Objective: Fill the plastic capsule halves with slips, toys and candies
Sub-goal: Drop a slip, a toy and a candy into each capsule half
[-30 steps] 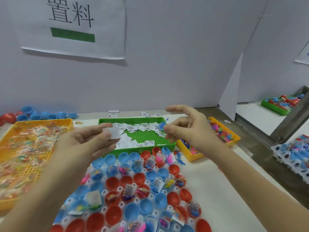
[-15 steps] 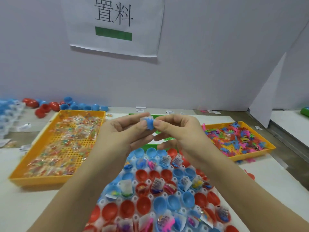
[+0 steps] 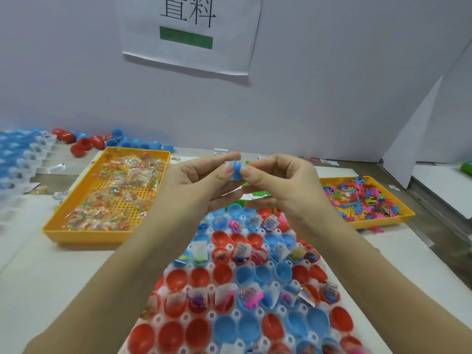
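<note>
Two hands pinching one blue toy [image 3: 236,173]
Left hand [image 3: 201,186] and right hand [image 3: 281,186] mostly hide the green tray [image 3: 259,194]; capsule halves [image 3: 263,274] below their fingers.

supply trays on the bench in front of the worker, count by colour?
Orange: 2, the candy tray on the left and the toy tray on the right.
Green: 1, the green tray, mostly hidden behind the left hand and right hand, which pinch a blue toy between them.
Total: 3.
The green shape at the far right edge is cut off, so not counted.
</note>
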`<state>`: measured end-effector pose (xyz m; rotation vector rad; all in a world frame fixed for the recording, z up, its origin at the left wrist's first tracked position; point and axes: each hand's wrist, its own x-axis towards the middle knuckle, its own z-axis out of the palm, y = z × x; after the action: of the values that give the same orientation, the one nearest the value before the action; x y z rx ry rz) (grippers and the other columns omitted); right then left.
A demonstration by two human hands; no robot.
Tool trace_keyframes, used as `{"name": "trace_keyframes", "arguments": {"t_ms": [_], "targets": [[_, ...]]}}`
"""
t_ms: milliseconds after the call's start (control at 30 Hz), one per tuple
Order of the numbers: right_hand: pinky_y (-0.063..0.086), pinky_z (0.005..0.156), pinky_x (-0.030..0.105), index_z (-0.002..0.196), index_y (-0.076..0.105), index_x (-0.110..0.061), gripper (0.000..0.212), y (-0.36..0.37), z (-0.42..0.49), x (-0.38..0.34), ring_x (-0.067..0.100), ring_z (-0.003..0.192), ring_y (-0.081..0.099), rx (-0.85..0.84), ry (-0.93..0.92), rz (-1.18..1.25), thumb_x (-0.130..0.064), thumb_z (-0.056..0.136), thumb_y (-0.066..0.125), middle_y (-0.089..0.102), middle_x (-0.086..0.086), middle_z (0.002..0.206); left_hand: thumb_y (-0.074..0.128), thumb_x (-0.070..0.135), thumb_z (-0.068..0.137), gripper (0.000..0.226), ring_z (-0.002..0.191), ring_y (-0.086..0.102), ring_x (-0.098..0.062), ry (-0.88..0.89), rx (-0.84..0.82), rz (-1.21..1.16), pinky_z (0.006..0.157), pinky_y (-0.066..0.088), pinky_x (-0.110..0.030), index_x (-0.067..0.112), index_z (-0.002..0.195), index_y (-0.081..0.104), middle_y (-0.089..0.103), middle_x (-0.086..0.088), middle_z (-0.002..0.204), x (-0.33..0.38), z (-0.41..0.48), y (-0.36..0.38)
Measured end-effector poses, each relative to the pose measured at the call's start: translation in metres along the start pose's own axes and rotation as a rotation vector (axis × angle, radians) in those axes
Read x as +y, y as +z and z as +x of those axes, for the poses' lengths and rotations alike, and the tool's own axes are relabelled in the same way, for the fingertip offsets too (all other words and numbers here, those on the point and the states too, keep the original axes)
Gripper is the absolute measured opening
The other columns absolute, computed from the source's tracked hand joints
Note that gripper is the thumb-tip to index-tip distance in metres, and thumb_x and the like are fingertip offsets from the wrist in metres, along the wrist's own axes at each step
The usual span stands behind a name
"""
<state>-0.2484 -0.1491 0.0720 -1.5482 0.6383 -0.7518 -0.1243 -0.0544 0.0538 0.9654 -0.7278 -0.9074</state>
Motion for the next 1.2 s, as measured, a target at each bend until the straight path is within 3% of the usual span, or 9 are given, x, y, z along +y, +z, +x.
{"name": "trace_keyframes", "arguments": {"t_ms": [133,233,333,433,533,700,900,1000,1200], "targets": [[0.056,0.055,0.024,0.080,0.069,-0.011,0.009,0.013,-0.023,-0.006,0.016,0.071,0.071,-0.025,-0.076,-0.124,-0.014,0.077,0.077,0.072,0.007,0.077,0.069,0.022,0.069,0.029,0.081,0.075,-0.018,0.058,0.067,-0.026,0.068,0.059,-0.023,0.011,0.095,0.073,0.077,-0.008,0.086,0.001,-0.027,-0.004],[0.056,0.054,0.025,0.082,0.068,-0.012,0.011,0.025,-0.043,-0.005,0.021,0.074,0.071,-0.058,-0.130,-0.157,-0.011,0.077,0.078,0.071,0.012,0.081,0.064,0.019,0.074,0.019,0.078,0.075,-0.015,0.122,0.127,-0.068,0.068,0.058,-0.022,0.013,0.090,0.074,0.077,-0.003,0.081,-0.007,-0.053,-0.007],[0.058,0.055,0.029,0.094,0.069,-0.011,0.016,0.038,-0.063,-0.002,0.020,0.075,0.072,-0.129,-0.122,-0.121,-0.009,0.079,0.075,0.072,0.013,0.088,0.064,0.018,0.077,0.018,0.085,0.075,-0.017,0.189,0.182,-0.127,0.072,0.059,-0.024,0.019,0.088,0.078,0.077,-0.005,0.089,-0.016,-0.084,-0.011],[0.060,0.059,0.034,0.085,0.070,-0.011,0.007,0.053,-0.084,0.003,0.023,0.071,0.072,-0.184,-0.160,-0.154,-0.006,0.081,0.074,0.073,0.012,0.083,0.062,0.019,0.082,0.020,0.092,0.074,-0.019,0.234,0.272,-0.093,0.073,0.059,-0.025,0.023,0.092,0.079,0.077,-0.004,0.097,-0.024,-0.116,-0.014],[0.061,0.059,0.038,0.082,0.069,-0.013,0.008,0.068,-0.106,0.010,0.022,0.069,0.072,-0.212,-0.214,-0.180,-0.007,0.081,0.074,0.073,0.007,0.079,0.060,0.020,0.088,0.021,0.097,0.073,-0.018,0.318,0.354,0.085,0.074,0.060,-0.027,0.026,0.101,0.075,0.077,0.002,0.102,-0.027,-0.148,-0.019],[0.059,0.058,0.028,0.083,0.069,-0.012,0.009,0.081,-0.137,0.015,0.019,0.064,0.071,-0.315,-0.257,-0.217,-0.005,0.081,0.073,0.072,0.005,0.076,0.068,0.032,0.090,0.023,0.102,0.071,-0.010,0.404,0.416,0.409,0.080,0.060,-0.030,0.039,0.111,0.070,0.074,0.017,0.106,-0.032,-0.194,-0.047],[0.059,0.057,0.029,0.094,0.070,-0.006,0.014,0.081,-0.144,0.024,0.025,0.065,0.072,-0.344,-0.013,-0.157,0.001,0.082,0.070,0.074,0.014,0.078,0.071,0.046,0.071,0.037,0.100,0.070,-0.007,0.372,0.653,0.569,0.086,0.053,-0.016,0.046,0.107,0.070,0.071,0.023,0.108,-0.065,-0.254,-0.082],[0.057,0.055,0.024,0.093,0.071,-0.007,0.013,0.083,-0.146,0.032,0.024,0.063,0.071,-0.374,0.037,-0.247,0.000,0.082,0.070,0.074,0.011,0.074,0.069,0.045,0.070,0.032,0.108,0.064,0.003,0.341,0.617,0.771,0.092,0.047,-0.011,0.045,0.102,0.070,0.067,0.028,0.114,-0.083,-0.272,-0.083],[0.059,0.056,0.028,0.091,0.071,-0.007,0.011,0.079,-0.144,0.034,0.020,0.059,0.069,-0.367,0.028,-0.336,0.000,0.083,0.069,0.072,0.005,0.066,0.063,0.056,0.070,0.049,0.111,0.039,0.026,0.307,0.521,1.054,0.098,0.042,-0.027,0.034,0.114,0.066,0.058,0.027,0.120,-0.097,-0.272,-0.071]]}}
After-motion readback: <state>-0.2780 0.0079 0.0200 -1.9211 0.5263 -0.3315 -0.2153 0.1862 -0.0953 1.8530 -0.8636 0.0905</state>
